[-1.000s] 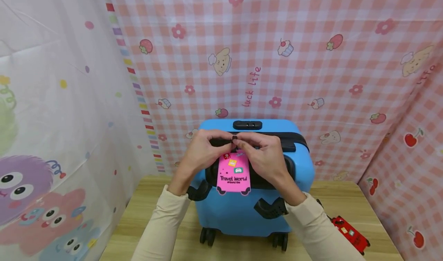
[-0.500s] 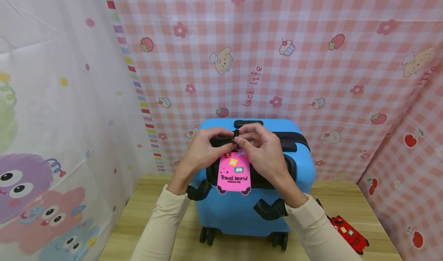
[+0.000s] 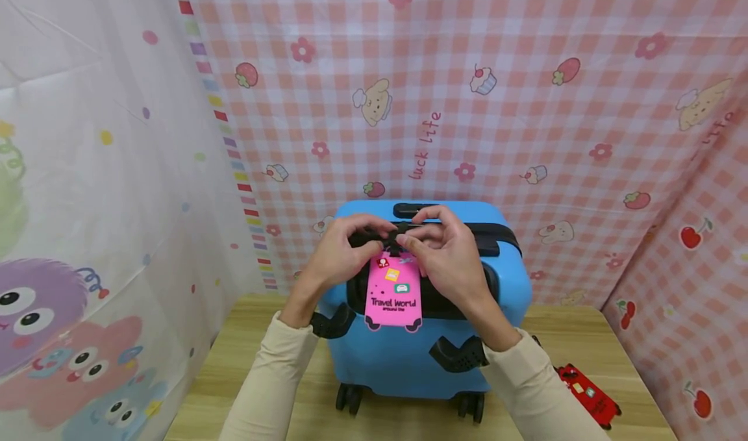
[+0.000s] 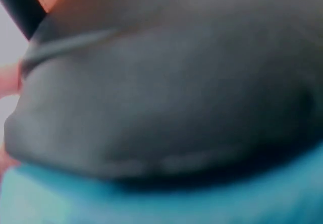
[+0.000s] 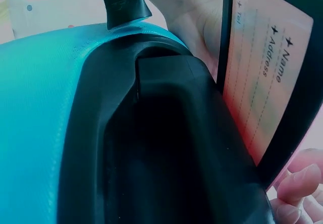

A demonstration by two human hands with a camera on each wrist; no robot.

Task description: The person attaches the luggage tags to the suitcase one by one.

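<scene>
A pink luggage tag [image 3: 393, 314] printed "Travel World" hangs by its black strap [image 3: 398, 236] in front of the black handle of a blue suitcase [image 3: 409, 363]. From the left, my left hand [image 3: 337, 252] has its thumb and forefinger at the strap. On the other side my right hand [image 3: 454, 259] pinches the strap end, its forefinger raised off the thumb. The tag's back, with a name and address card [image 5: 270, 57], faces the right wrist camera beside the suitcase handle [image 5: 166, 65]. Only a blurred dark handle [image 4: 176, 103] fills most of the left wrist view; fingertips are partly hidden.
A second luggage tag, red [image 3: 590, 397], lies on the wooden tabletop [image 3: 245, 356] right of the suitcase. Black wheels [image 3: 349, 399] carry the suitcase. A pink checked cloth [image 3: 327, 103] hangs behind, and a white printed cloth [image 3: 117, 188] at the left.
The right forefinger has lifted away from the strap and the two hands stand slightly further apart. The left hand shifted a little left; the pink tag stays nearly in place.
</scene>
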